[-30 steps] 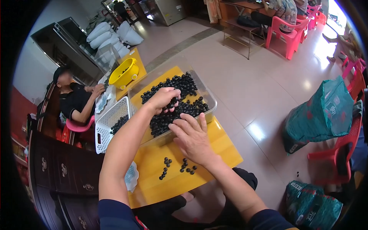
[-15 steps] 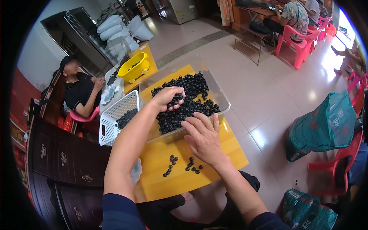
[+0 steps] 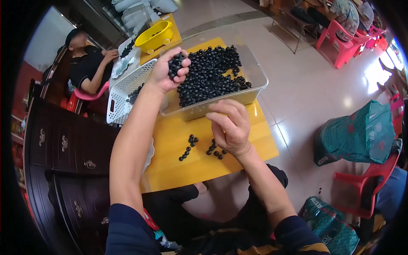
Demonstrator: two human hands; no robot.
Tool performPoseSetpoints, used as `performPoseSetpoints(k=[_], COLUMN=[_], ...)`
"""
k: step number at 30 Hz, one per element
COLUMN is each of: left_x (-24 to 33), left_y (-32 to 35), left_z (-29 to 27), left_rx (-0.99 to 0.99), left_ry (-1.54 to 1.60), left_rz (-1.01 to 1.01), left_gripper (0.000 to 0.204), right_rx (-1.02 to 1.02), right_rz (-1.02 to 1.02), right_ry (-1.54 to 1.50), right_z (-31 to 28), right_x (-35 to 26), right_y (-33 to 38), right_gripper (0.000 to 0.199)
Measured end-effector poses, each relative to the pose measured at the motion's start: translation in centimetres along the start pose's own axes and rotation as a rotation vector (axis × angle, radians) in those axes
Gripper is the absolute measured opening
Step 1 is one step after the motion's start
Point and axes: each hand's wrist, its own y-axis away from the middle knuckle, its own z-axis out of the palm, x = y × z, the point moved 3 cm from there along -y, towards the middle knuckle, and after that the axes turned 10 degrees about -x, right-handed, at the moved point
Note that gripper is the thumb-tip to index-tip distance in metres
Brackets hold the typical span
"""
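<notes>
A bare strip of table (image 3: 191, 175) runs along the near edge, below two loose clusters of beads (image 3: 187, 153). My right hand (image 3: 231, 127) is half curled by the clear tub's near wall (image 3: 193, 111); what its fingers hide, I can't tell. My left hand (image 3: 166, 71) cups a handful of black beads (image 3: 175, 67) over the tub's left edge, beside the bead pile (image 3: 210, 72). Farther off sits a yellow basin (image 3: 155, 41).

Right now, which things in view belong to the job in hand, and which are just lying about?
Part of the job, apparently:
Left hand, cupping black beads
Clear bin of beads
Right hand, half curled near it
Loose beads on the yellow table
White basket

Probably just lying about:
Teal bags
Red chair
Dark cabinet
</notes>
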Motion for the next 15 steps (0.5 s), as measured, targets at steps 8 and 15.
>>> performPoseSetpoints(k=[8,15], left_x=[-1.0,-11.9], left_y=[12.0,19.6], left_z=[1.3,2.6], left_rx=[0.076,0.310], left_ry=[0.242,0.452], left_rz=[0.261,0.295], left_gripper=[0.023,0.026], right_rx=[-0.007,0.363], right_rz=[0.490,0.970], right_ry=[-0.474,-1.284], right_z=[3.9,11.4], right_x=[-6.8,-13.9], right_y=[5.1,4.3], right_gripper=[0.025,0.057])
